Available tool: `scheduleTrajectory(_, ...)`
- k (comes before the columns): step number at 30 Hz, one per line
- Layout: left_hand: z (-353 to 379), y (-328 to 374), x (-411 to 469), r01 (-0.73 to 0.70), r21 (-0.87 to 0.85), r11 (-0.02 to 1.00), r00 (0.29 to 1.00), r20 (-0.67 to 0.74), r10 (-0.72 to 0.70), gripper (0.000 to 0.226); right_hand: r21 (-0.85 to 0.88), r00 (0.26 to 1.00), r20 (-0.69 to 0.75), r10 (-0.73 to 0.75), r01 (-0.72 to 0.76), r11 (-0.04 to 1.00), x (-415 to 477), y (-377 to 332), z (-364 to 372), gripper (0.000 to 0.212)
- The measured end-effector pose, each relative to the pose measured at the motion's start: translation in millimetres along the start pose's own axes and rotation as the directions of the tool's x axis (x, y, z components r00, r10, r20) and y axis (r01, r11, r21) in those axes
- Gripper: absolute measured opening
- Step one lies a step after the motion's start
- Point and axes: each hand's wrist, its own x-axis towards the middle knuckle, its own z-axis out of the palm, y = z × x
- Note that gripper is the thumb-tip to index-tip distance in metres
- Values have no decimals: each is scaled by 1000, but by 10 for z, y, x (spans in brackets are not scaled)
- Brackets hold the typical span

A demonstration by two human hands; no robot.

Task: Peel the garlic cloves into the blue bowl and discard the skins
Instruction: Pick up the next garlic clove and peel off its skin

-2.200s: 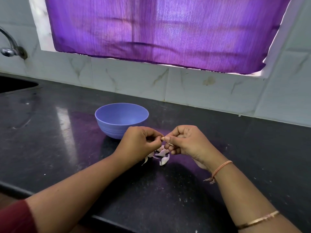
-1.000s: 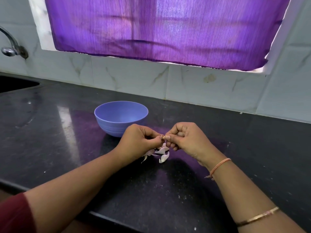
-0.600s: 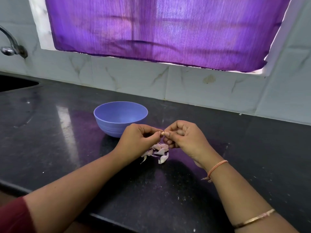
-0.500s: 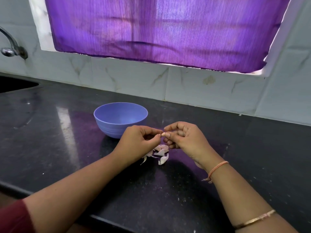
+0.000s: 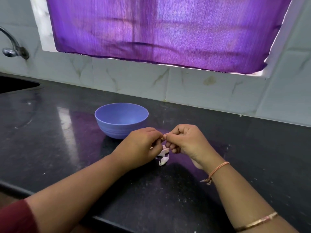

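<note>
A blue bowl (image 5: 121, 119) stands on the black counter, just behind my hands. My left hand (image 5: 140, 145) and my right hand (image 5: 186, 142) meet fingertip to fingertip and pinch a small garlic clove (image 5: 162, 139) between them; only a sliver of it shows. Under the hands lies a little heap of pale garlic skins (image 5: 163, 158), partly hidden by my left hand. The inside of the bowl that I can see holds nothing.
The black counter (image 5: 168, 195) runs to a front edge near me. A sink (image 5: 15, 84) and a tap (image 5: 11, 47) sit at the far left. White tiles and a purple curtain (image 5: 159, 31) rise behind the bowl.
Both hands stay joined on the clove above the skins. They shifted slightly and my left hand now covers more of the skin heap.
</note>
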Motion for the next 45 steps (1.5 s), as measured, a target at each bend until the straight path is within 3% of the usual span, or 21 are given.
scheduleTrajectory(6, 2, 17, 10, 33, -67, 997, 999, 14, -32, 39, 50, 999, 9, 46, -46, 998, -1, -1, -13, 8)
scheduleTrajectory(19, -21, 27, 8, -94, 69, 993, 993, -64, 98, 36, 69, 997, 40, 72, -75, 995, -23, -11, 13, 12)
scheduleTrajectory(23, -8, 25, 5, 33, -56, 998, 993, -113, -39, 39, 119, 999, 26, 27, -30, 992, -19, -17, 35, 15)
scheduleTrajectory(27, -18, 40, 14, 119, -287, 950, 981, -114, -158, 19, 207, 998, 34, 47, -53, 977, -7, -19, 0, 6)
scheduleTrajectory(36, -53, 68, 13, 196, -421, 885, 963, -87, -254, 12, 191, 997, 25, 67, -70, 979, 3, 3, -43, 16)
scheduleTrajectory(45, -52, 72, 14, 245, -455, 856, 947, -76, -311, 8, 154, 998, 32, 54, -59, 986, 9, 24, -37, 6)
